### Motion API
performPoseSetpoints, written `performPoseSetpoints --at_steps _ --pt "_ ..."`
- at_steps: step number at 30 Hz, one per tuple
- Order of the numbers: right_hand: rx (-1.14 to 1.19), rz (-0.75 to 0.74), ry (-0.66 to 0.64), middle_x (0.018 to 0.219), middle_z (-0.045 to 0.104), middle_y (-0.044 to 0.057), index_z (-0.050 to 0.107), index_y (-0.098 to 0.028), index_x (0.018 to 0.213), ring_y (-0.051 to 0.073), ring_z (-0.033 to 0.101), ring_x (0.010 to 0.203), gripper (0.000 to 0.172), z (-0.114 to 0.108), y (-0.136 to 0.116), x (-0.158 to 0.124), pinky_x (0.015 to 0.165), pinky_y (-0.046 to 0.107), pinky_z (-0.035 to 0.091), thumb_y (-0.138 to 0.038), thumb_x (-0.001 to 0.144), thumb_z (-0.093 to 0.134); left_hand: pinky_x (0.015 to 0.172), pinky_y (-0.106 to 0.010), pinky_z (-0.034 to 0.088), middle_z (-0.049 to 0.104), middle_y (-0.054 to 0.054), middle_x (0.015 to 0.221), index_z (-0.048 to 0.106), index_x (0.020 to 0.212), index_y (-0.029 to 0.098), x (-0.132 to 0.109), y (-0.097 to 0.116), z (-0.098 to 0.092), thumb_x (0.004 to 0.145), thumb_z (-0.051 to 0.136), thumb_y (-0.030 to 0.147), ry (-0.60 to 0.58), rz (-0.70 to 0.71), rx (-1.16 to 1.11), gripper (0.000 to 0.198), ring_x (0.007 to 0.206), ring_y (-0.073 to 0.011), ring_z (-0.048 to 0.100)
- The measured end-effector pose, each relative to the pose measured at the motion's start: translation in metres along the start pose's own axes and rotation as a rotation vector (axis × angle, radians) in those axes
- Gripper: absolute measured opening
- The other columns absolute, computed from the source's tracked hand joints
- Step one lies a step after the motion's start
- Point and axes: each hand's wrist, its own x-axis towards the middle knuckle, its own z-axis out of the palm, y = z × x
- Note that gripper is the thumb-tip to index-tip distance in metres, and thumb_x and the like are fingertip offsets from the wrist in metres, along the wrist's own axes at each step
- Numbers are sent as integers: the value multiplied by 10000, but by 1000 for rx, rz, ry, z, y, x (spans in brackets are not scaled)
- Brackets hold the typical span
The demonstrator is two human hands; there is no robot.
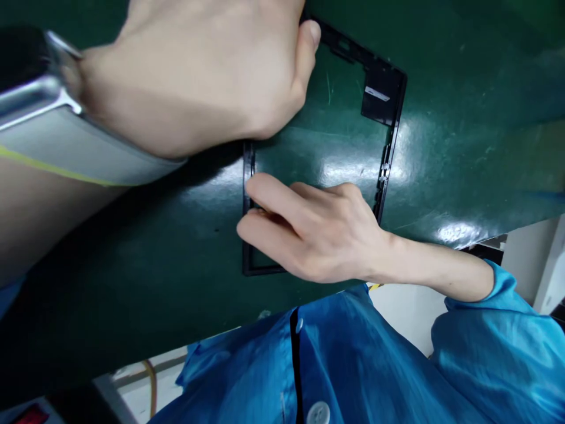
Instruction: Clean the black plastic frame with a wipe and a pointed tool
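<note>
A thin black rectangular plastic frame, with a solid dark corner panel bearing a pale strip, lies on the green tabletop. From the upper left, my left hand covers its top left part. The thumb is bent against the frame's upper rail, while the other fingers are hidden beneath the hand. Lower down, my right hand reaches across the opening from the right. Its thumb and forefinger close around the frame's left rail, and whether something small is also between them cannot be made out.
The glossy green tabletop has light scratches and bright reflections. Its near edge runs just in front of a blue smock. A watch with a grey strap sits on my left wrist. Below the edge, a tan hose shows at lower left.
</note>
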Motion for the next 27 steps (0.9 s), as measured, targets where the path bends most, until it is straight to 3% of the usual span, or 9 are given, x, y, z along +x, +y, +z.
performPoseSetpoints --at_steps 3,5,7,10,15,18,22,24,27 --pt "-130 -86 56 934 555 -21 703 -203 909 62 358 694 529 1 2 -3 610 305 110 -169 1137 227 1032 -895 381 564 -267 1498 617 1250 -186 -7 -5 22 828 -128 560 143 32 -61 1136 1633 -610 351" --pt "-193 -166 197 938 591 -31 705 -208 881 62 386 697 561 5 5 -8 590 310 102 -166 1160 220 1067 -878 411 659 -215 1377 697 1068 -128 -15 -9 45 812 -185 606 272 35 -113 1176 1642 -543 417" --pt "-202 -227 294 909 633 -41 715 -221 850 73 397 668 587 8 7 -14 570 320 107 -129 1161 226 1131 -851 431 708 -180 1296 728 1007 -79 -23 -14 67 841 -164 660 344 22 -154 1171 1646 -480 466" --pt "2 -227 262 934 663 -35 753 -224 944 75 438 660 498 9 15 -18 547 338 149 -74 1132 317 1236 -812 429 736 -158 1290 757 1039 -25 -27 -24 84 904 -59 745 396 -7 -217 1129 1655 -410 492" --pt "873 -45 406 997 721 -20 736 -205 1017 81 636 839 78 6 42 -14 716 244 493 -231 1077 693 1405 -759 344 666 -136 1574 718 1344 68 -11 -39 62 999 223 812 393 -33 -316 958 1718 -359 413" --pt "1244 -27 410 918 711 -23 725 -193 1033 56 607 701 163 9 51 -12 620 207 480 -352 1065 738 1435 -724 336 563 -95 1730 633 1506 157 -4 -36 36 1077 404 689 367 -26 -343 721 1724 -351 421" --pt "1364 117 357 775 666 -31 667 -192 974 60 534 550 492 14 57 -7 513 206 463 -651 925 837 1240 -549 518 831 -58 1273 780 1179 185 -12 -29 24 1138 375 443 515 90 -338 482 1284 -193 719" --pt "1331 209 362 737 662 -25 656 -203 948 76 530 529 614 14 61 -6 490 218 461 -782 845 834 1151 -477 561 804 -46 1010 749 995 195 -18 -26 27 1134 334 445 619 228 -315 504 1039 -146 697" --pt "1288 267 415 720 655 -13 667 -199 925 82 517 529 622 14 67 -10 486 217 448 -789 828 837 1028 -360 643 729 -26 968 698 992 173 -22 -17 34 1056 587 597 616 432 -215 443 977 -134 684"
